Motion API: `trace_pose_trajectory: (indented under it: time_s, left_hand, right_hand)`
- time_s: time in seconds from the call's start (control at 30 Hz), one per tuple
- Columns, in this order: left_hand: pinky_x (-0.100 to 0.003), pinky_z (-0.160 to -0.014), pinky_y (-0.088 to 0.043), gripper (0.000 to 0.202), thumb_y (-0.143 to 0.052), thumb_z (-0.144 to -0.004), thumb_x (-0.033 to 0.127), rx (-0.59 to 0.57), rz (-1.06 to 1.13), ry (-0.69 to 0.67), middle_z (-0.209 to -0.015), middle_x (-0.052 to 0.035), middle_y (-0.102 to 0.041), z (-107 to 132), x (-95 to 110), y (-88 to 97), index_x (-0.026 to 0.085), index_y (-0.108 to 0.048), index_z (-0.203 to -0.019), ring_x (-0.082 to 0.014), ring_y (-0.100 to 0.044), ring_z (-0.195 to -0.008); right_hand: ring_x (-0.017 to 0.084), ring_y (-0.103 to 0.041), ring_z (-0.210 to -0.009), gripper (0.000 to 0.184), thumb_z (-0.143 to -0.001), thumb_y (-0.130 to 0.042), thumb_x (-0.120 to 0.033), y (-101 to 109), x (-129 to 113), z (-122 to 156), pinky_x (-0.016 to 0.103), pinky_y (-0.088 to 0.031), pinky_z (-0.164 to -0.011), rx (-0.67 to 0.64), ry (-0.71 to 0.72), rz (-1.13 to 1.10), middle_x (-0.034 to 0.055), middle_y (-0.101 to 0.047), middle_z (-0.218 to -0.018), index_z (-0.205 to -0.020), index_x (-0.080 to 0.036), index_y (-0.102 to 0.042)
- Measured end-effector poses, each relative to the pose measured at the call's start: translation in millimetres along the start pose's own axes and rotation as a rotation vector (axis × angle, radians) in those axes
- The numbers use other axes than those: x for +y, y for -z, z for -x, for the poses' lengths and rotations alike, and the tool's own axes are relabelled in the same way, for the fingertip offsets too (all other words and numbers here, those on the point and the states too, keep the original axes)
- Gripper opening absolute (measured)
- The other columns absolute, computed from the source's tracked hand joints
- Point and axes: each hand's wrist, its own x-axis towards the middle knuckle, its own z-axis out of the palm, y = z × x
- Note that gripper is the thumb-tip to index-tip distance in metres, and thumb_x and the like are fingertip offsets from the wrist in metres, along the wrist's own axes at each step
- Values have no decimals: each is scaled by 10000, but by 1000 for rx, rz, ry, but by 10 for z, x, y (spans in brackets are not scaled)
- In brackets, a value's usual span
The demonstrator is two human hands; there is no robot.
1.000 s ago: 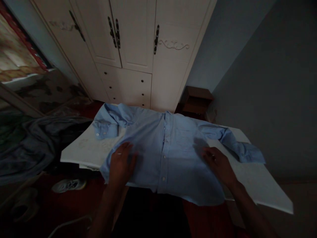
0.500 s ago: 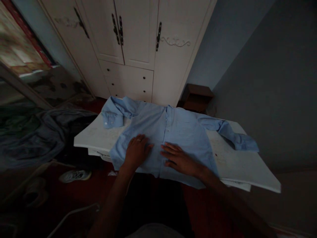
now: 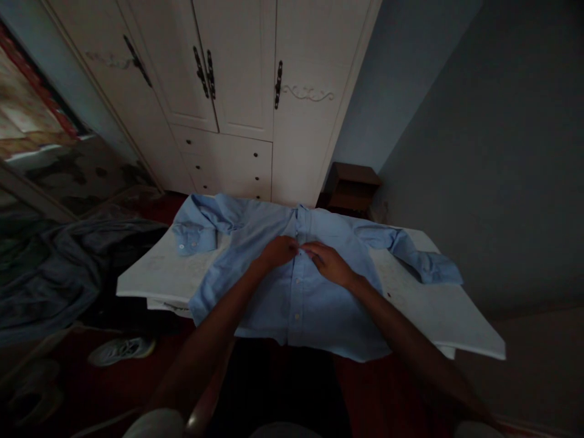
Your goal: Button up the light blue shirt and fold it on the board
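Note:
A light blue long-sleeved button-up shirt (image 3: 264,298) lies front up across a white table (image 3: 152,274), its sleeves spread out to both sides. At the upper part of its button placket, my left hand (image 3: 279,250) has its fingers pinched together on the cloth edge. Right beside it, my right hand (image 3: 329,261) bends its fingers onto the same placket, thumb and fingertips drawn together. The two sets of fingertips almost meet. Several small buttons show below them along the front.
Behind the table stands a white wardrobe (image 3: 237,73) with dark handles and drawers. A brown bedside cabinet (image 3: 353,182) is near the grey wall. Dark grey cloth (image 3: 68,267) is heaped at the left, with a shoe (image 3: 122,351) on the red floor below.
Both hands have moved up the shirt from lying flat on its lower front to the placket, where their fingers have closed in. The camera view has shifted slightly.

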Motion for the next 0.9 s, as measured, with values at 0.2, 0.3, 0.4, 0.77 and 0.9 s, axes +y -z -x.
trace_pose_trajectory:
  time_s: [0.2,0.3,0.4,0.77,0.9]
  left_hand:
    - [-221,-716,-476,202,-666,-677,83,-186,37,-46,-812,-8,-728,-194,-257,-20,171,-699,-855,-158,-674,-783]
    - [-212,-677,-455,216,-700,-650,88,-222,61,-55,-770,3,-706,-200,-319,20,157,-677,-853,-148,-659,-741]
    - [-214,-648,-427,178,-708,-652,115,-226,69,-54,-755,4,-684,-209,-319,53,150,-660,-820,-145,-636,-718]
    - [-213,-648,-384,117,-696,-744,282,-311,111,-168,-721,14,-683,-285,-451,40,167,-714,-757,-127,-610,-708]
    - [-218,-718,-407,99,-676,-765,255,-289,107,-238,-820,-7,-718,-229,-491,28,190,-740,-800,-141,-639,-789]
  right_hand:
    - [177,-581,-1116,453,-722,-384,60,-70,217,-453,374,-457,-975,-84,41,100,61,-631,-1179,-1025,-214,-581]
    - [209,-551,-1142,455,-656,-406,64,-77,220,-535,410,-405,-990,-179,68,188,59,-644,-1118,-985,-214,-553]
    - [230,-545,-1145,475,-653,-435,53,-40,213,-534,431,-364,-988,-252,63,231,72,-633,-1148,-1038,-206,-538]
    - [211,-514,-1051,569,-667,-460,58,69,272,-367,390,-371,-932,-304,114,172,45,-633,-1084,-1149,-226,-570]
    - [200,-516,-1040,523,-655,-435,74,36,309,-367,385,-365,-931,-301,139,168,42,-624,-1044,-1067,-215,-577]
